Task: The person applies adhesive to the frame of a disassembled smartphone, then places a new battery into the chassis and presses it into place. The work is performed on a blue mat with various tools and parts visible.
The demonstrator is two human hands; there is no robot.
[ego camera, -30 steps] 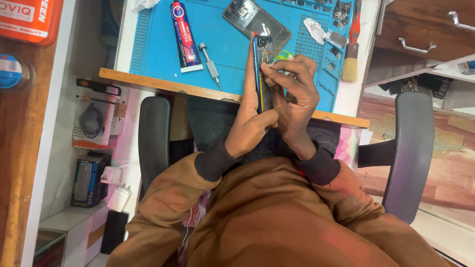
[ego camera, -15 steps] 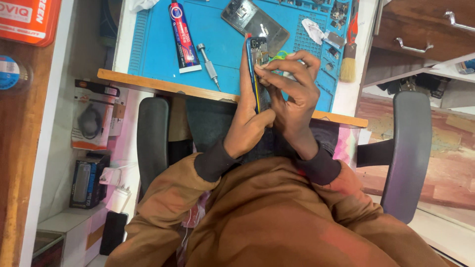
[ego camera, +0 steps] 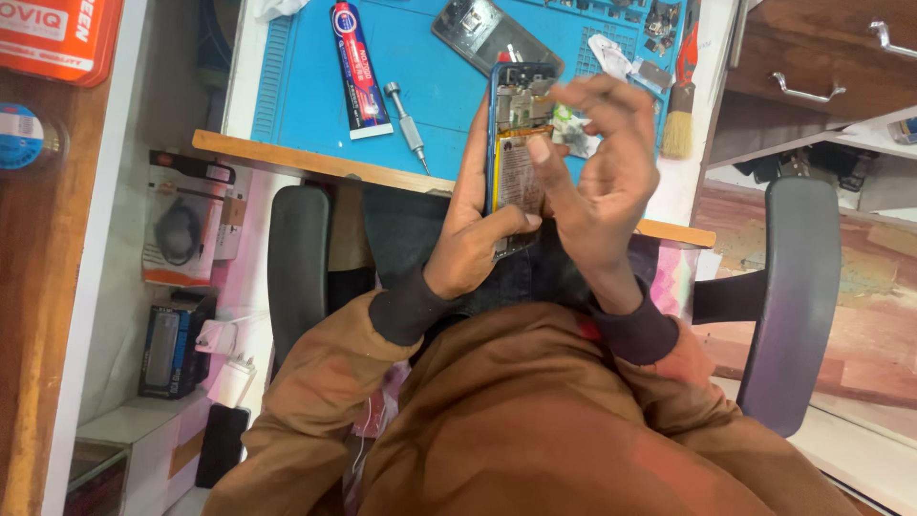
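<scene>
Head view looks down on a seated person in a brown jacket who holds an opened smartphone (ego camera: 516, 153) with its back cover off, its circuit board and battery facing up, raised just above the near edge of the bench (ego camera: 315, 164); the left hand (ego camera: 473, 239) is closed round the phone's left edge and lower end, thumb laid across the battery, while the right hand (ego camera: 597, 172) hovers over the phone's right side at about 3 o'clock, fingers loosely spread and bent, thumb tip pressing on the battery label, gripping nothing that can be made out; a small greenish scrap shows between those fingers and the phone, too blurred to name; on the blue work mat (ego camera: 420, 67) lie a red and blue glue tube (ego camera: 358, 67) at 10 o'clock of the phone, a small screwdriver (ego camera: 406, 124) just beside it, a detached back panel (ego camera: 492, 33) at 12 o'clock, and a brush (ego camera: 680, 105) at 2 o'clock by the mat's right edge; the work looks to be at the stage of handling the phone's inner parts around the battery, and the next move would call for a steady left grip and fine fingertip work from the right
</scene>
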